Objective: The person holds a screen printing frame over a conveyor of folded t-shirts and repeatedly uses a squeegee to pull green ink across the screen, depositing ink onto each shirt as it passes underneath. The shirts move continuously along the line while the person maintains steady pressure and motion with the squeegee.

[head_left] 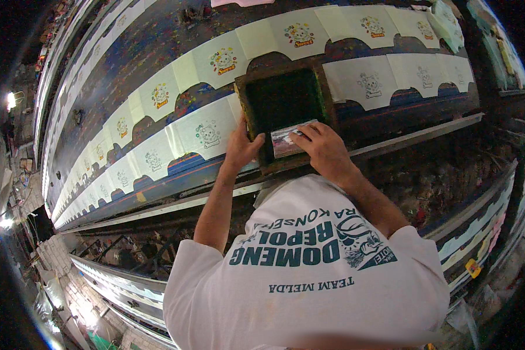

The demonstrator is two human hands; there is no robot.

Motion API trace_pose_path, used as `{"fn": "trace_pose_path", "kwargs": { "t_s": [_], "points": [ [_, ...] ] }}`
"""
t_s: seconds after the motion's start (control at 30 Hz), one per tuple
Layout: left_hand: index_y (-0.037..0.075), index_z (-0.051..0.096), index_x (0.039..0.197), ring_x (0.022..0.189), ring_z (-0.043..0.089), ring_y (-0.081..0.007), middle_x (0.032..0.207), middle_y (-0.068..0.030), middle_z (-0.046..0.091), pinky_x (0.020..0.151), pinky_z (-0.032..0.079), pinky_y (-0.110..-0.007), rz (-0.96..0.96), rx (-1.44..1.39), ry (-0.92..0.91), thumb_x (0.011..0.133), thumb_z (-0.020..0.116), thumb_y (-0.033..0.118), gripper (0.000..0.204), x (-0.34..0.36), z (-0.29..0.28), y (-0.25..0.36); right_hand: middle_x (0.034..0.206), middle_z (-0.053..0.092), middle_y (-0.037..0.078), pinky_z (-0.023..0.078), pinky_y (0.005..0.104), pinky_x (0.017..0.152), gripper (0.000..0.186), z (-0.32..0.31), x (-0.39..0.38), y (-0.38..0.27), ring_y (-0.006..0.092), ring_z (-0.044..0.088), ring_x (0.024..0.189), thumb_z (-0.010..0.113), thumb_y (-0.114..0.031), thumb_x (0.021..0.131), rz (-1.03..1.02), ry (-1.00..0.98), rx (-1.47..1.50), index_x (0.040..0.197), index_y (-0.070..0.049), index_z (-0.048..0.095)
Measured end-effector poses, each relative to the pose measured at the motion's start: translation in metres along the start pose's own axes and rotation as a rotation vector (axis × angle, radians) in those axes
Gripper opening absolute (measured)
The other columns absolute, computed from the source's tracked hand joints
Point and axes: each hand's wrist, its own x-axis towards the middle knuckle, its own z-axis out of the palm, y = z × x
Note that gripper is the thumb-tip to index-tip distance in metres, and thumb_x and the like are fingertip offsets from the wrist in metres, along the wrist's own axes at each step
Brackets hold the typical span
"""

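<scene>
A dark wooden-framed printing screen (328, 93) with green-black mesh lies over the near row of white fabric pieces. My left hand (242, 146) grips its left side near the front corner, thumb toward the inside. Inside the near end of the screen is a flat rectangular squeegee (284, 149), smeared whitish and pink. My right hand (325, 150) is closed over its right part, fingers bent on its upper edge. The fabric piece beneath the screen is hidden. To the left lies a white piece (186, 131) with a grey outline cartoon print; a similar piece (350, 73) lies to the right.
A long dark, paint-spotted table (140, 49) runs across the view. Its far row of fabric pieces (274, 26) carries coloured cartoon prints. A pale rail (417, 137) follows the near edge. Other tables with pieces stand behind me, beside a brick floor (64, 256).
</scene>
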Motion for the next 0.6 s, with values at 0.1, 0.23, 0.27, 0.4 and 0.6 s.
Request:
{"fn": "trace_pose_path", "kwargs": {
  "t_s": [0.1,0.23,0.27,0.4,0.6],
  "points": [
    [0.004,0.021,0.173,0.08,0.08,-0.0378,0.113,-0.0261,0.079,0.077,0.066,-0.047,-0.104,0.012,-0.042,0.093,0.075,0.016,0.097,-0.002,-0.002,0.0,0.123,0.074,0.012,0.058,0.0457,0.105,0.041,-0.007,0.001,0.0,0.0348,0.068,0.117,0.066,-0.006,0.09,0.05,-0.09,0.077,0.129,-0.011,0.077],
    [0.005,0.021,0.173,0.09,0.079,-0.0455,0.115,-0.0287,0.079,0.083,0.064,-0.052,-0.16,0.014,-0.057,0.093,0.075,0.017,0.097,-0.005,-0.002,0.003,0.119,0.077,0.012,0.058,0.0464,0.103,0.043,-0.016,0.036,0.026,0.0359,0.07,0.114,0.067,-0.001,0.088,0.066,-0.08,0.198,0.128,-0.011,0.079],
    [0.005,0.021,0.173,0.091,0.078,-0.0472,0.115,-0.0294,0.078,0.084,0.063,-0.053,-0.083,0.072,-0.025,0.093,0.074,0.018,0.096,-0.003,-0.002,0.003,0.12,0.077,0.012,0.057,0.0469,0.105,0.043,-0.014,0.054,0.033,0.0362,0.07,0.116,0.067,0.002,0.088,0.054,-0.041,0.191,0.128,-0.01,0.079],
    [0.005,0.02,0.172,0.095,0.076,-0.0529,0.112,-0.0316,0.078,0.088,0.061,-0.057,-0.071,0.053,-0.035,0.094,0.074,0.021,0.096,-0.003,-0.001,0.003,0.122,0.078,0.013,0.056,0.049,0.106,0.046,-0.007,0.108,0.052,0.037,0.069,0.118,0.066,0.005,0.086,0.075,-0.015,0.124,0.127,-0.011,0.079],
    [0.003,0.019,0.172,0.097,0.073,-0.0577,0.108,-0.0355,0.076,0.088,0.059,-0.06,-0.168,0.081,-0.037,0.095,0.075,0.024,0.097,-0.01,0.0,0.011,0.122,0.078,0.01,0.059,0.0466,0.103,0.045,-0.006,0.07,0.032,0.035,0.07,0.116,0.067,0.003,0.087,0.073,-0.029,0.095,0.127,-0.013,0.079]
  ]
}}
